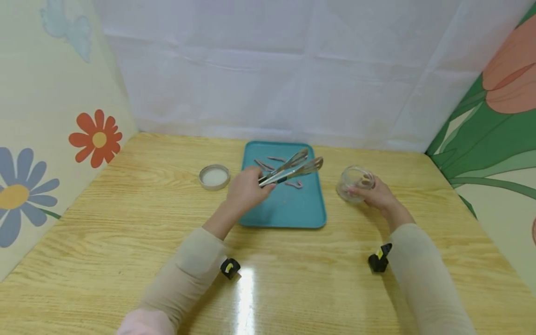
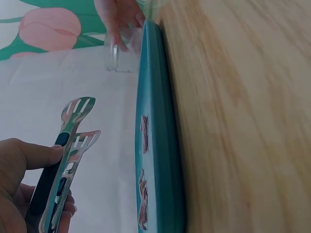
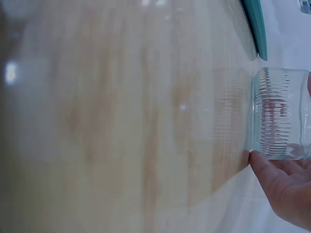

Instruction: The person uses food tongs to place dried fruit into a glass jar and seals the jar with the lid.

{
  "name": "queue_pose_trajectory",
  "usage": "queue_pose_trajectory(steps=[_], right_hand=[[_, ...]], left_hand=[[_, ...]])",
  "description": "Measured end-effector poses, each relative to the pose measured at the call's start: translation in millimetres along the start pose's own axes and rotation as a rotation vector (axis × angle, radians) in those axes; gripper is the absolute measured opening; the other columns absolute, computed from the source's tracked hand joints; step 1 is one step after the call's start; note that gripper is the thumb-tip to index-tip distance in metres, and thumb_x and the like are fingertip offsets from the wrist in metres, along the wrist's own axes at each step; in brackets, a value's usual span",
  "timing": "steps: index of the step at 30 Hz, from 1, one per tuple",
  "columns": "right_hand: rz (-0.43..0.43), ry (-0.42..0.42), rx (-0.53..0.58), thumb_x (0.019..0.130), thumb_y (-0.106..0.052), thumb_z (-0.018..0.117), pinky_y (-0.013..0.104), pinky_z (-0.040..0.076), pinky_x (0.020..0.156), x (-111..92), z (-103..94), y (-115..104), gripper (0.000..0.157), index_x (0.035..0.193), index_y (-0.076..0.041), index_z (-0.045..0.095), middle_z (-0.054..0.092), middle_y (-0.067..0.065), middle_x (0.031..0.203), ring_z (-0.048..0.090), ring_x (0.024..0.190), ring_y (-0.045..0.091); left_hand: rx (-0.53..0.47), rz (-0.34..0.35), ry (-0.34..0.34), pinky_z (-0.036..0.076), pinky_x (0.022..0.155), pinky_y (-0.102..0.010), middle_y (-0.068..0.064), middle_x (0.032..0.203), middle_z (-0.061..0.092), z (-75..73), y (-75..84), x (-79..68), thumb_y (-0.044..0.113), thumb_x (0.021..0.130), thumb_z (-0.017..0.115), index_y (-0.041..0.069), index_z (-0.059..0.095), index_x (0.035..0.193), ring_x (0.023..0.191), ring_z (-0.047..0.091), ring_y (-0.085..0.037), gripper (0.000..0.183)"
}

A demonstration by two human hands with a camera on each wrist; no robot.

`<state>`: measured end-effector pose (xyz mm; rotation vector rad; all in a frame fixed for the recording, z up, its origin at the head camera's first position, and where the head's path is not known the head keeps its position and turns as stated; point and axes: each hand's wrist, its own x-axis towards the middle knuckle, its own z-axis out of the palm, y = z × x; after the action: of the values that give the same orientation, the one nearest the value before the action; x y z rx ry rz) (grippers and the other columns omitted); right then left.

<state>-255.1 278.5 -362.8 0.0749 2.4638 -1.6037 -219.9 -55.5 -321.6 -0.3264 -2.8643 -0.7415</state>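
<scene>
My left hand (image 1: pixel 248 187) holds a pair of metal tongs (image 1: pixel 293 171) with dark grips. The slotted tips are spread apart above a teal tray (image 1: pixel 284 215), with nothing between them. On the tray lie several pinkish-brown, worm-like strips (image 1: pixel 294 184), some partly hidden by the hand and tongs. To the tray's right, my right hand (image 1: pixel 382 197) grips a clear glass jar (image 1: pixel 351 177) by its side. In the right wrist view the ribbed jar (image 3: pixel 274 97) has its base right at the tabletop, and a pinkish patch shows through the glass.
Left of the tray, a round lid (image 1: pixel 214 177) with a pale inside lies on the wooden table (image 1: pixel 301 279). A white cloth (image 1: pixel 268 83) hangs behind the table. Flower-painted panels (image 1: pixel 46 130) stand at both sides.
</scene>
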Motion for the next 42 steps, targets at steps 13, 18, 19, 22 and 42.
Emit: queue_pose_trajectory(steps=[13,18,19,22,42], right_hand=[[0.002,-0.016,0.008,0.076,-0.032,0.066,0.043,0.029,0.089,0,-0.6,1,0.088,0.137,-0.004,0.009,0.019,0.023,0.135,0.028,0.116,0.034],[-0.002,-0.018,0.004,0.077,-0.031,0.065,0.041,0.032,0.087,1,-0.7,3,0.085,0.137,-0.005,0.011,0.02,0.022,0.134,0.029,0.114,0.032],[-0.005,-0.018,0.004,0.077,-0.03,0.065,0.04,0.032,0.086,0,-0.5,3,0.085,0.137,-0.005,0.012,0.021,0.022,0.134,0.03,0.114,0.032],[-0.009,-0.018,0.002,0.076,-0.031,0.065,0.04,0.033,0.086,0,-0.8,3,0.086,0.138,-0.005,0.01,0.02,0.023,0.134,0.03,0.114,0.032],[0.007,-0.009,-0.007,0.074,-0.036,0.066,0.045,0.029,0.09,-1,-0.9,3,0.093,0.138,-0.005,0.005,0.015,0.024,0.136,0.025,0.118,0.036]], left_hand=[[-0.005,-0.013,-0.067,0.033,0.046,-0.029,-0.005,0.07,0.046,-6.6,-30.1,-5.4,0.036,0.075,0.065,0.006,0.052,0.077,0.059,0.042,-0.018,0.034],[0.023,-0.012,-0.086,0.033,0.047,-0.03,-0.004,0.068,0.047,-7.5,-34.0,-7.5,0.036,0.074,0.066,0.004,0.054,0.076,0.059,0.041,-0.018,0.034],[0.031,-0.013,-0.088,0.033,0.046,-0.03,-0.004,0.068,0.046,-7.6,-34.4,-8.0,0.036,0.074,0.066,0.004,0.053,0.075,0.059,0.041,-0.018,0.034],[0.047,-0.014,-0.089,0.032,0.046,-0.03,-0.004,0.067,0.046,-7.6,-35.3,-9.2,0.036,0.074,0.066,0.004,0.053,0.074,0.058,0.042,-0.018,0.034],[0.172,0.006,-0.155,0.034,0.043,-0.03,-0.003,0.069,0.049,-6.4,-35.7,-12.9,0.034,0.075,0.066,0.008,0.053,0.073,0.057,0.045,-0.017,0.029]])
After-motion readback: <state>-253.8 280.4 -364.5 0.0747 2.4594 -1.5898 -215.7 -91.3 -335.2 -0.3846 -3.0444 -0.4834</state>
